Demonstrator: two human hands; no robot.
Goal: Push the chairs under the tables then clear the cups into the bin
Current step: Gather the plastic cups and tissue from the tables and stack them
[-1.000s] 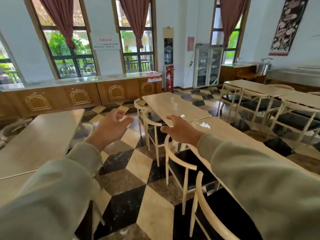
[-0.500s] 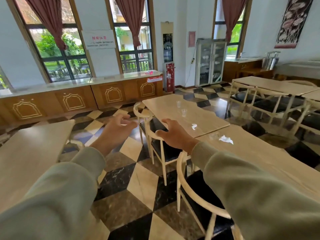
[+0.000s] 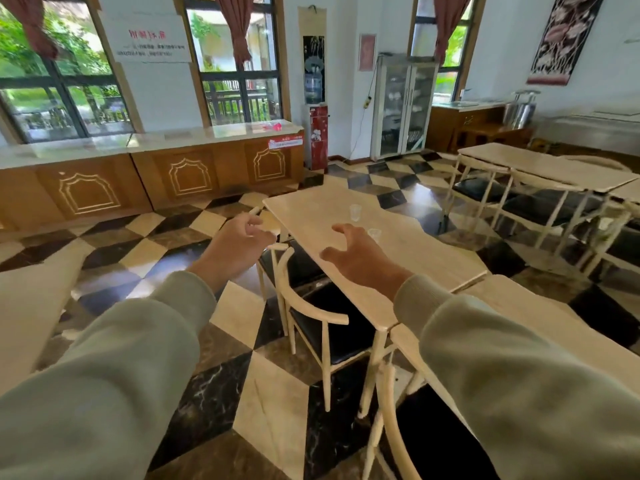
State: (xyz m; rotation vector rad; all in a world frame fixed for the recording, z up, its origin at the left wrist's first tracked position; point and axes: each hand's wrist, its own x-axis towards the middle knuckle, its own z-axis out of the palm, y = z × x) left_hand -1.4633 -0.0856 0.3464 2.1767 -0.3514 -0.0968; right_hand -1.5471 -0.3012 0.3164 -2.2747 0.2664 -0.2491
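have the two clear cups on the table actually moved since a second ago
Cannot tell of any move: the camera advanced. Both clear cups sit on the same table, apart as before.

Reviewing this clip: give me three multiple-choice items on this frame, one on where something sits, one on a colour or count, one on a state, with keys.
1. Where do the clear cups stand?
A. on the floor
B. on the middle table
C. on the wooden counter

2. What colour are the chair seats?
A. black
B. red
C. white

3. What are the hands doing?
A. each holds a cup
B. gripping a chair back
C. open, holding nothing

Key: B, both cups rest on the tabletop; A, dark cushions in cream frames; C, left hand and right hand hover with spread fingers, touching nothing.
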